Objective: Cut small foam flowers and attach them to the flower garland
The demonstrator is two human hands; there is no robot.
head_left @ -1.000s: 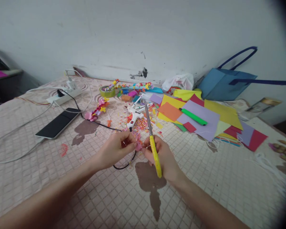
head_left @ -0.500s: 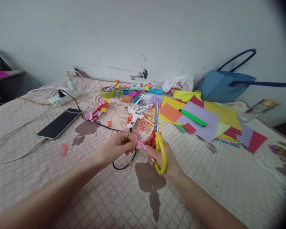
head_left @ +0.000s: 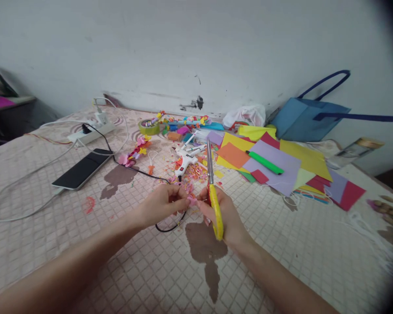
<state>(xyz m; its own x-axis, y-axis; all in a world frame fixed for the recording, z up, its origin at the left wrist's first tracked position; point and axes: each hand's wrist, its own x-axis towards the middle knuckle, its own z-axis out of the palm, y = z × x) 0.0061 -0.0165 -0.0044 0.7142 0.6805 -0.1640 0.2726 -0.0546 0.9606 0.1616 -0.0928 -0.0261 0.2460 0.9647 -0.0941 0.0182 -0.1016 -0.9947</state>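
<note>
Head | left hand (head_left: 165,203): pinching pink piece (head_left: 192,200), seemingly | right hand (head_left: 228,213): clamped on scissors (head_left: 214,198)

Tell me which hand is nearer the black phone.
Left. The left hand is to the right of the black phone, lower in view; the right hand, holding the yellow-handled scissors, is farther right.

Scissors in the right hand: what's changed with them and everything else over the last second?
The scissors swung tip-rightward, showing their handle loops, then turned partly back left; the tip now sits slightly right of where it began. Nothing was visibly let go: the right hand still has them, and the left hand still pinches the pink piece. The glue gun and phone stayed put.
</note>
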